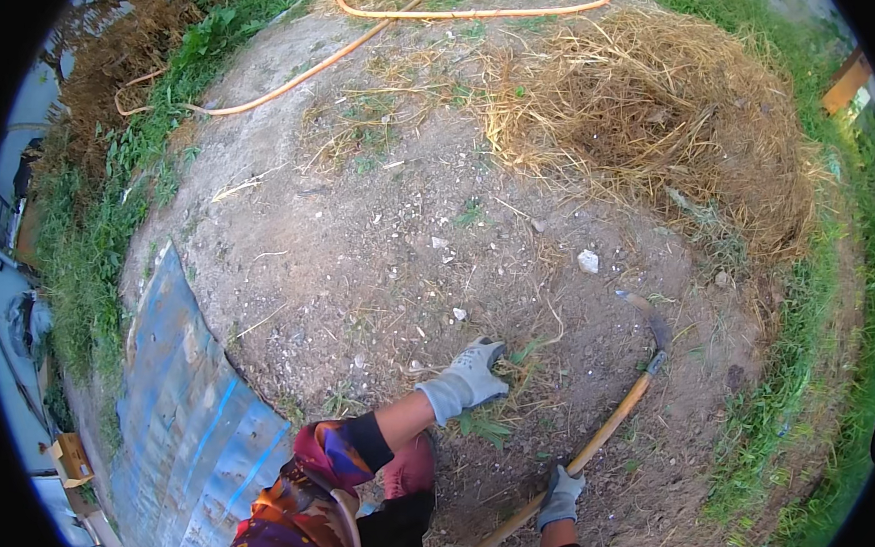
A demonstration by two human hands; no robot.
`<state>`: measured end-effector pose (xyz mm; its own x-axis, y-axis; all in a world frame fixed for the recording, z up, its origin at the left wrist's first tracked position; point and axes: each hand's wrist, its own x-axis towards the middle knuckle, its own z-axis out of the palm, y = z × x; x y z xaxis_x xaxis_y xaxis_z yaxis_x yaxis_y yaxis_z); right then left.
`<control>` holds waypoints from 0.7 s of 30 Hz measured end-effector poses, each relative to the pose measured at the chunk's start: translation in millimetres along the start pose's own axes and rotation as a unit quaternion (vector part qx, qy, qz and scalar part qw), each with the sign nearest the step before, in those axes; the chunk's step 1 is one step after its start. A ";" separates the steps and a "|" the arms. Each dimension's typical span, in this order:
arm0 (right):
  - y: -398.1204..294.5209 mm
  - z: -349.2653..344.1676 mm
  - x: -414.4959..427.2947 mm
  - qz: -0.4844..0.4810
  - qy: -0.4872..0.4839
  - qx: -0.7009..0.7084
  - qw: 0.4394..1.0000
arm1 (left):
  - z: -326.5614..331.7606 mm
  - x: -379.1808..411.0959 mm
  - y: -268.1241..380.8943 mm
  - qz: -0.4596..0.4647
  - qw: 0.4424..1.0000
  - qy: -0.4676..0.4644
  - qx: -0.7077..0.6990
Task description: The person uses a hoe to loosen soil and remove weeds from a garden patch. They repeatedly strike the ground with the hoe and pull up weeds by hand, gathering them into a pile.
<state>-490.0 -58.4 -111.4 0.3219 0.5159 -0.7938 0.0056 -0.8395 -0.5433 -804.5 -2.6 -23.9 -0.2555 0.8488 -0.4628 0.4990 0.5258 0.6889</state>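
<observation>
My left hand, in a pale work glove with dark fingertips, reaches down to a small clump of pulled weeds on the bare soil. Its fingertips meet the clump's left side; whether they grip it is not clear. Lower right, my right hand, gloved too, is closed around the wooden handle of a sickle. The curved metal blade points up and away to the left, close to the ground. Some green leaves lie just below my left hand.
A heap of dry straw lies at the upper right. An orange hose crosses the soil at the upper left. A blue sheet covers ground at lower left. A white stone lies beyond the blade. Grass edges the right side.
</observation>
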 end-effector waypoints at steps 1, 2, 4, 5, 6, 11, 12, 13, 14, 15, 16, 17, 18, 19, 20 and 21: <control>1.5 -4.8 5.7 -0.003 0.010 -0.005 1.000 | -2.4 -7.5 -1.3 -0.035 0.999 0.013 0.028; 4.0 -8.8 9.7 -0.003 0.005 -0.006 1.000 | -7.9 -15.8 -1.9 -0.071 0.996 0.026 0.056; 6.2 -9.2 10.0 -0.003 0.021 0.011 1.000 | -36.4 -19.5 -17.2 -0.092 0.975 0.105 0.175; 3.9 -10.3 10.5 -0.004 0.034 0.020 0.999 | -51.1 -18.0 -28.5 -0.133 0.969 0.139 0.155; -11.7 -4.7 -6.5 0.006 0.022 0.022 1.000 | -59.6 -14.3 -48.7 -0.147 0.944 0.209 0.210; 33.4 -20.9 36.2 -0.025 0.005 0.031 0.999 | -105.8 8.5 -132.0 -0.270 0.932 0.126 0.205; 33.4 -21.9 37.3 -0.033 0.010 0.026 0.999 | -107.2 14.4 -132.2 -0.265 0.940 0.113 0.185; 27.7 -15.0 30.3 -0.037 0.009 0.020 0.999 | -110.8 14.2 -133.8 -0.265 0.944 0.104 0.168; 21.3 -11.2 22.3 -0.017 -0.003 0.022 1.000 | -108.1 18.4 -142.3 -0.283 0.933 0.144 0.167; 19.3 -11.2 21.9 -0.022 -0.001 0.015 1.000 | -104.9 22.4 -144.1 -0.298 0.928 0.152 0.162; 20.4 -14.8 23.8 -0.027 0.003 0.006 1.000 | -101.8 25.3 -147.3 -0.311 0.924 0.157 0.157; 21.2 -17.2 26.6 -0.032 0.007 -0.002 0.999 | -100.8 27.7 -150.1 -0.326 0.919 0.163 0.153; 21.4 -14.5 25.3 -0.050 0.012 -0.002 0.999 | -106.0 24.9 -151.3 -0.318 0.930 0.126 0.131; 22.3 -9.9 27.0 -0.043 -0.040 0.017 0.998 | -121.8 18.2 -151.9 -0.310 0.938 0.101 0.113; 26.9 -12.4 23.6 -0.049 -0.029 0.014 0.998 | -112.6 16.7 -184.7 -0.277 0.951 0.130 0.039; 26.4 -14.4 29.6 -0.063 -0.014 0.018 0.998 | -104.6 14.0 -155.6 -0.242 0.963 0.110 0.055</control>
<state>-466.7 -67.8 -145.3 0.2936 0.6226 -0.7254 0.0107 -0.7609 -0.6488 -972.3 -66.8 -79.3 -0.6426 0.5037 -0.5774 0.3591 0.8637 0.3537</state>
